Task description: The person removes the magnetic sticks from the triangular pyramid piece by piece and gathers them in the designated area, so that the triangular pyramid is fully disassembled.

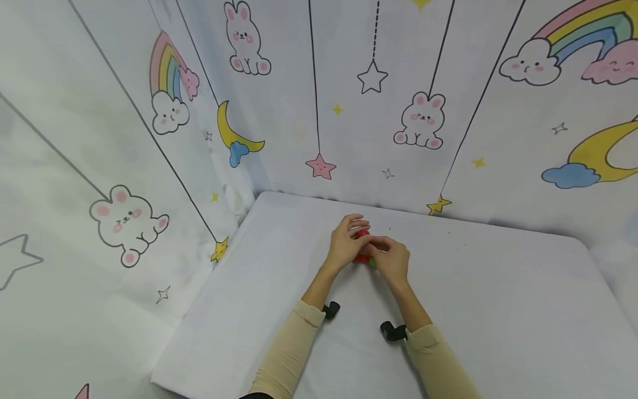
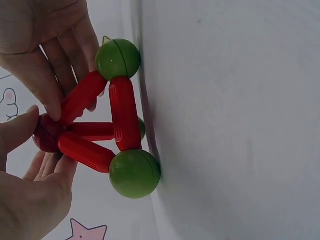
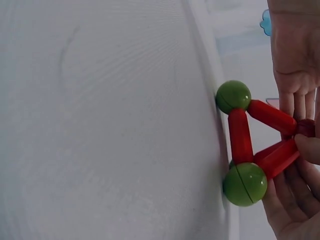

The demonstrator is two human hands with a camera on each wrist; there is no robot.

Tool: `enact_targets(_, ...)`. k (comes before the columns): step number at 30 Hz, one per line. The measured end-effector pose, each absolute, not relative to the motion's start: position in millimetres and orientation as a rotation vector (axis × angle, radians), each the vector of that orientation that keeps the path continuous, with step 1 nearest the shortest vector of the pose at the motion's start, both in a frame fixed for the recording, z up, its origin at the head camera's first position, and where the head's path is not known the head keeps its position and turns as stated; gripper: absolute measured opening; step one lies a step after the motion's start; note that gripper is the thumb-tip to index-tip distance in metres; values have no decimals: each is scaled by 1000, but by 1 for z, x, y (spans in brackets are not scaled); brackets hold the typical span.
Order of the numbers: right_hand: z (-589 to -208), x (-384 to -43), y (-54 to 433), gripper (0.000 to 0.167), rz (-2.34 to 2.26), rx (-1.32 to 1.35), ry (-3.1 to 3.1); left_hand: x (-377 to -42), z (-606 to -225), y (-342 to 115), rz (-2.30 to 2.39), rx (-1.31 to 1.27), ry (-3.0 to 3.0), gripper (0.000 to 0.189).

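Observation:
A toy pyramid of red ribbed sticks stands on the table with green balls at its base and a red ball (image 2: 47, 133) on top. Two of those green balls (image 2: 135, 173) show fully in the left wrist view; a third is mostly hidden behind a base stick (image 3: 240, 136). My left hand (image 1: 345, 244) pinches the top from the left, its thumb against the red ball. From the right, my right hand (image 1: 392, 260) pinches the same top, fingertips at the red ball and the upper ends of the sticks. Both hands hide much of the pyramid in the head view.
The table (image 1: 498, 299) has a white cover. Behind it and to the left hang white curtains (image 1: 284, 111) printed with rabbits, stars and rainbows. A black wrist mount (image 1: 394, 331) sits on the right wrist, and another mount (image 1: 331, 310) on the left.

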State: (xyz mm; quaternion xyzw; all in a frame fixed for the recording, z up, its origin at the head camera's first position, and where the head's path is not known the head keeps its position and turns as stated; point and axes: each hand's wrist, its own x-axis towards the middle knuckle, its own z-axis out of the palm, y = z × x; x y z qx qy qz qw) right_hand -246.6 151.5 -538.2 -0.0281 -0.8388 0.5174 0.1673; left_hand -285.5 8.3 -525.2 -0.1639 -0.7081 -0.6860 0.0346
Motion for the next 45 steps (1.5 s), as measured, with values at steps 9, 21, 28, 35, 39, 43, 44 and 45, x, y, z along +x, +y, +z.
enact_targets(9,-540,-245,154,20,1470,-62,-2361,-286,-526,11,-2107,-503,-2160,54)
enact_targets(21,-536,-247,167,20,1542,-110,-2365,-295,-524,4,-2190,-363,-2079,41)
enact_targets(28,-536,-244,175,19,1589,-146,-2361,-298,-527,-2,-2227,-371,-2080,38)
enact_targets(35,-536,-243,180,20,1676,-238,-2353,-301,-529,-12,-2248,-305,-2068,34)
enact_targets(39,-538,-244,184,23,1716,-288,-2342,-303,-528,-17,-2284,-222,-2049,31)
enact_targets(43,-541,-246,188,24,1786,-344,-2276,-304,-528,-21,-2325,-164,-2035,30)
enact_targets(44,-541,-247,189,24,1805,-362,-2258,-305,-528,-23,-2329,-147,-2040,30)
enact_targets(45,-542,-247,191,24,1826,-378,-2242,-306,-528,-24,-2338,-131,-2040,29)
